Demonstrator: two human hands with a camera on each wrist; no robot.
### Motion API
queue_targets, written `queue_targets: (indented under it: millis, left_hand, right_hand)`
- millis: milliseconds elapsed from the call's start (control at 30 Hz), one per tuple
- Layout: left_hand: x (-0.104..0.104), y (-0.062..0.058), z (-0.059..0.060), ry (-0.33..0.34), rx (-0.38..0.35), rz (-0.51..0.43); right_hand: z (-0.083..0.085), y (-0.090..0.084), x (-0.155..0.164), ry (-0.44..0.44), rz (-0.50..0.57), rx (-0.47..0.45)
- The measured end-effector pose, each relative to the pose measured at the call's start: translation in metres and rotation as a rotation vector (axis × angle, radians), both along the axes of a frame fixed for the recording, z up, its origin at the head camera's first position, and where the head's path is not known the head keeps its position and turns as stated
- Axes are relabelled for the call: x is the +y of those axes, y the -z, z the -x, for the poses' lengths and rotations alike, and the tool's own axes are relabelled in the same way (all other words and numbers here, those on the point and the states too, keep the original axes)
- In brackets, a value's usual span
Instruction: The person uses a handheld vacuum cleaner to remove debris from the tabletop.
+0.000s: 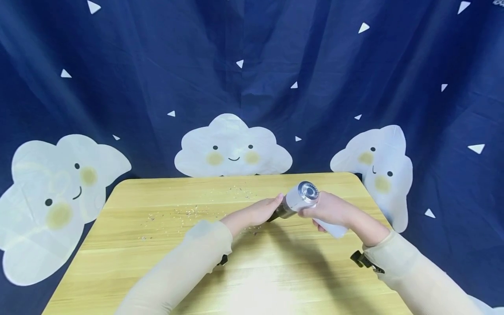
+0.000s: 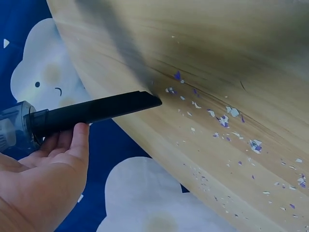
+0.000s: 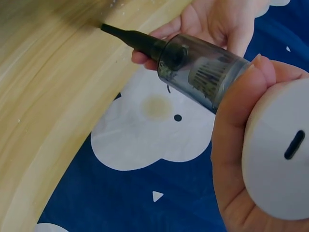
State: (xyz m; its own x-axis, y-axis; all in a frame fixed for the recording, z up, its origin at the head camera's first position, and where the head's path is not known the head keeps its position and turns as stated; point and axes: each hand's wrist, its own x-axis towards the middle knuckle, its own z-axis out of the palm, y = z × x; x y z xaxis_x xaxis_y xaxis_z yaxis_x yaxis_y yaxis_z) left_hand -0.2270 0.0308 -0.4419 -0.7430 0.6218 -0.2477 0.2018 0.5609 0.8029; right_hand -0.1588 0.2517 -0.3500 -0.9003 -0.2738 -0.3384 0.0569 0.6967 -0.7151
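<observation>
A white handheld vacuum cleaner [image 1: 296,199] with a clear dust cup [image 3: 198,72] and a long black nozzle [image 2: 91,110] is held above the table. My right hand [image 1: 330,208] grips its white handle. With its fingers under the nozzle close to the dust cup, my left hand [image 2: 46,181] holds the front part. The nozzle tip points down, right at the tabletop in the left wrist view. Small white and purple paper scraps [image 2: 224,121] lie scattered beside the tip. A pleated filter [image 3: 210,79] shows through the dust cup.
The wooden table [image 1: 118,262] has rounded far corners. More scraps [image 1: 193,211] spread over its left and middle part, with a few near the far edge. Behind it hangs a dark blue curtain [image 1: 236,87] with smiling clouds and white triangles.
</observation>
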Motion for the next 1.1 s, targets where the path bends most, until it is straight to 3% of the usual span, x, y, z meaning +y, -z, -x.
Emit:
queue_targets:
  millis: [233, 767, 1100]
  left_hand:
    - [0.002, 0.001, -0.003, 0.000, 0.005, 0.026]
    - [-0.008, 0.001, -0.003, 0.016, -0.023, 0.028]
    - [-0.013, 0.003, -0.002, 0.048, -0.003, 0.022]
  right_hand:
    - [-0.003, -0.004, 0.002, -0.042, 0.025, -0.017]
    - [-0.004, 0.004, -0.001, -0.046, 0.089, -0.042]
    - [-0.007, 0.006, -0.004, -0.041, 0.124, -0.046]
